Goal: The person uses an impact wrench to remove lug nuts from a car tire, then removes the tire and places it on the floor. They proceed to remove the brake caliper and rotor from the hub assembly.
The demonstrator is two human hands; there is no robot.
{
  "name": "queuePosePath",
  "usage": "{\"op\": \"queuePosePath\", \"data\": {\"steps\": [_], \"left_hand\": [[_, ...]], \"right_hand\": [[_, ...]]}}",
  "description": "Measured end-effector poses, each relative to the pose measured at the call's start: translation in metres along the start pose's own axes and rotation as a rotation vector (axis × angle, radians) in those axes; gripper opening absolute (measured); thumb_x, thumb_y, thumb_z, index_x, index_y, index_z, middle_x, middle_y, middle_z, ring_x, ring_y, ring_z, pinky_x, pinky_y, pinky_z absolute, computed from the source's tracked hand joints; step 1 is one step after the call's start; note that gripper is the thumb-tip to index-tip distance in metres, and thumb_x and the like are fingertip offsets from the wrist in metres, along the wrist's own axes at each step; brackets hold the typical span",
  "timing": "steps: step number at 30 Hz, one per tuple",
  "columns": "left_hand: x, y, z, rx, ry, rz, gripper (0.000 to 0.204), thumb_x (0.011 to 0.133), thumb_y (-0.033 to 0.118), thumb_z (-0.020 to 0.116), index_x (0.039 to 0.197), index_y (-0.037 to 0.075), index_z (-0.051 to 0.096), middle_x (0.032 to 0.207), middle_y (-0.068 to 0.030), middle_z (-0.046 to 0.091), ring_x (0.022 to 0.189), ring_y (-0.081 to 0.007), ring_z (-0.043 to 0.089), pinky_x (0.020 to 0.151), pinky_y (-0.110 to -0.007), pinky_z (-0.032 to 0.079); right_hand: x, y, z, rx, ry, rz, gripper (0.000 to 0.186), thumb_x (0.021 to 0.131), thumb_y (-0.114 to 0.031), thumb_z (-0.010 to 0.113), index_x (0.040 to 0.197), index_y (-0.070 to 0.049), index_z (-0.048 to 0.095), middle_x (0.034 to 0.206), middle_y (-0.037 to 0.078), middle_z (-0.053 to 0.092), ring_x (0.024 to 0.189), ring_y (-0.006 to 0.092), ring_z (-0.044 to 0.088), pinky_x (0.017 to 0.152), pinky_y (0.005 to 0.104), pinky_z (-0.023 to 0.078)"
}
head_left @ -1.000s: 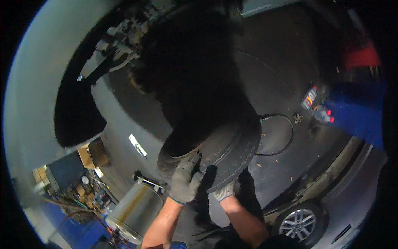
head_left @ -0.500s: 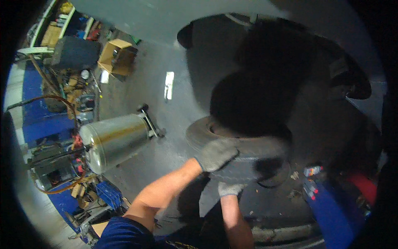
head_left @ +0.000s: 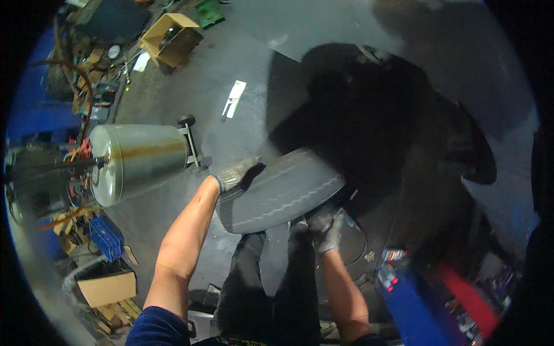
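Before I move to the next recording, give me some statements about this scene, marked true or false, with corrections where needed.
1. The grey-gloved left hand touches the black rubber tire. True.
2. The right hand is bare. False: it wears a greyish glove too.
3. The silver metal cylindrical tank is left of the tire. True.
4. The blue plastic crate is on the right side of the picture. False: it is on the left, below the tank.
5. A white rectangular sheet lies on the grey floor. True.
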State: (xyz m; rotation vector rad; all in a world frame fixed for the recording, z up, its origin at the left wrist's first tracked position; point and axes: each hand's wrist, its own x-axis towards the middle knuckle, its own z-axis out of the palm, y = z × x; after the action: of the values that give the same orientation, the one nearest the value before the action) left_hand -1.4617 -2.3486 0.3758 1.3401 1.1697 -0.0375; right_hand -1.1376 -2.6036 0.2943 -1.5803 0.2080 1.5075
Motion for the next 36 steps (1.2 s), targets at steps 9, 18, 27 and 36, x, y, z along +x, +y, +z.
{"op": "queuePosePath", "data": {"steps": [9,18,27,36], "left_hand": [[-0.085,-0.089,-0.046,-0.045,0.237,-0.429,0.074,0.105,0.063,0.045,0.139,0.0,0.063,0.123,-0.0173,0.073,0.105,-0.0262,0.067,0.099,-0.04,0.049],[-0.184,-0.092,0.047,-0.165,0.228,-0.379,0.07,0.103,0.063,0.039,0.13,0.006,0.069,0.121,-0.0253,0.071,0.112,-0.0399,0.066,0.1,-0.046,0.048],[-0.357,-0.197,0.131,-0.286,0.41,-0.606,0.076,0.1,0.071,0.038,0.133,0.01,0.069,0.12,-0.0194,0.073,0.111,-0.0394,0.067,0.1,-0.045,0.048],[-0.519,-0.265,0.35,-0.508,1.388,-0.625,0.028,0.102,0.024,0.059,0.123,0.007,0.068,0.107,-0.0226,0.072,0.101,-0.0421,0.069,0.086,-0.044,0.053]], "right_hand": [[0.022,-0.039,0.132,-0.333,-0.015,0.17,0.077,0.099,-0.059,0.066,0.158,-0.018,0.039,0.149,0.006,0.054,0.125,0.027,0.06,0.093,0.0458,0.057],[-0.072,0.052,0.1,-0.333,-0.189,0.492,0.073,0.098,-0.061,0.066,0.155,-0.021,0.046,0.152,0.004,0.055,0.135,0.0293,0.052,0.11,0.0495,0.046],[-0.117,0.17,0.109,-0.439,-0.309,0.469,0.085,0.096,-0.064,0.064,0.159,-0.012,0.041,0.158,0.012,0.048,0.142,0.0353,0.046,0.118,0.0527,0.038],[-0.228,0.364,0.163,-1.039,-0.365,-0.019,0.068,0.088,-0.032,0.084,0.141,0.001,0.055,0.137,0.013,0.062,0.121,0.0299,0.062,0.1,0.0445,0.053]]}}
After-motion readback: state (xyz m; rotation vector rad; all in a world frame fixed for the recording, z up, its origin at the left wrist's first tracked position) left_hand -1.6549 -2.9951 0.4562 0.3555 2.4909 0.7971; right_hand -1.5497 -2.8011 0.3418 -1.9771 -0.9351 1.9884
